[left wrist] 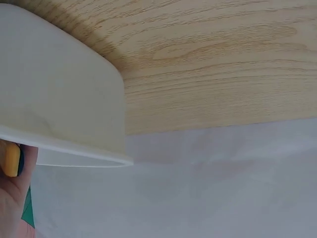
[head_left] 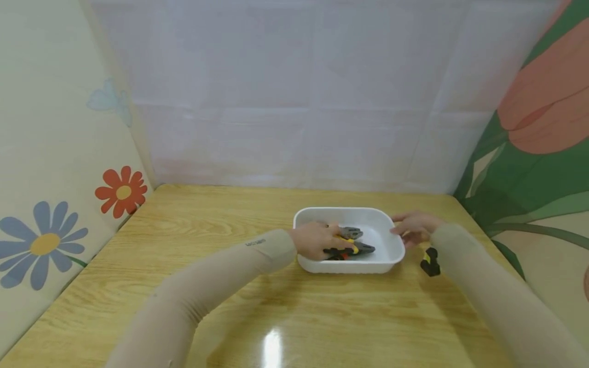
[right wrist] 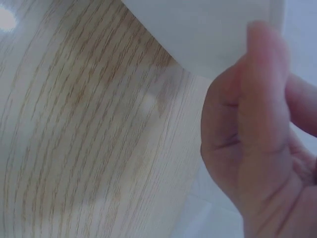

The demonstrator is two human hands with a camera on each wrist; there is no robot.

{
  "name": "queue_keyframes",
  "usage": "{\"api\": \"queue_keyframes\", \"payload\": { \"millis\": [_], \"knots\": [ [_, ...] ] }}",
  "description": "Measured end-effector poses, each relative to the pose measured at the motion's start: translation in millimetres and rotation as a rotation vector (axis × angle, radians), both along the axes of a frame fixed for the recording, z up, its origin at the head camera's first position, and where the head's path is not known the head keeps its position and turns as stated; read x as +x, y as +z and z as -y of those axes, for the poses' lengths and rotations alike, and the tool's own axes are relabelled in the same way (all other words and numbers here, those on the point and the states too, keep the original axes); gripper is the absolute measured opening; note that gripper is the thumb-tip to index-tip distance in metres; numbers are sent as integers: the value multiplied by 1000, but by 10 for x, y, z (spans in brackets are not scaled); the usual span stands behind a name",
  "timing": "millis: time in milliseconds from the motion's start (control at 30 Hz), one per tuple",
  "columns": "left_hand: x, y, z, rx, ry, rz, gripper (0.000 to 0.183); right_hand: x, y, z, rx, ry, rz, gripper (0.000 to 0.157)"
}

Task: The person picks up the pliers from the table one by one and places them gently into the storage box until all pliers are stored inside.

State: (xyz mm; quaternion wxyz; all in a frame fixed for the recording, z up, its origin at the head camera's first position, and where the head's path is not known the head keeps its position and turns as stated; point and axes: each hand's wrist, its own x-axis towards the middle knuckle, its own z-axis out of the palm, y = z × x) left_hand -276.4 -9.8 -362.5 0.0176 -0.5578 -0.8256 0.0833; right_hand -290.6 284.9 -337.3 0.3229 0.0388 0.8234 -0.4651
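Observation:
A white plastic tray [head_left: 354,267] stands on the wooden table with pliers lying in it. My left hand [head_left: 317,241] reaches over its left side and grips a pair of black-and-yellow pliers [head_left: 365,248]. A yellow-and-black handle [left wrist: 12,159] shows against that palm in the left wrist view. Another tool with grey jaws [head_left: 352,233] lies just behind, and a bit of red shows under my fingers. My right hand [head_left: 416,225] holds the tray's right end, thumb [right wrist: 267,64] at the rim. Beside the right cuff is a black-and-yellow piece [head_left: 430,262], partly hidden by the sleeve.
The wooden table [head_left: 221,214] runs back to a white cloth backdrop [head_left: 294,102]. Flower-printed panels [head_left: 46,128] border it on the left, and a tulip-printed panel [head_left: 547,179] borders it on the right.

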Motion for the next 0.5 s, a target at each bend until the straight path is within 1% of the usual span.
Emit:
{"api": "queue_keyframes", "payload": {
  "millis": [67, 167, 267, 333, 400, 433, 500],
  "knots": [
    [-2, 12, -22, -8, 16, 50, 53, -1, -5, -3, -5, -3, 0, 65],
    [-11, 0, -65, -21, 23, 117, 55, -3, -12, -12, -5, -4, -1, 64],
    [-25, -26, -89, -25, 44, 190, 50, -9, -7, -11, -1, -6, -8, 63],
    [-35, -33, -84, -20, 82, 246, 48, -9, 2, -7, 4, -5, -12, 64],
    [-27, -7, -62, 4, 130, 296, 45, -10, 9, -2, 12, -9, -19, 64],
    [-20, 6, -45, 22, 147, 309, 45, -11, 11, 1, 16, -10, -22, 64],
    [3, 42, -1, 62, 165, 298, 44, -13, 12, 5, 29, -22, -28, 63]
  ]
}}
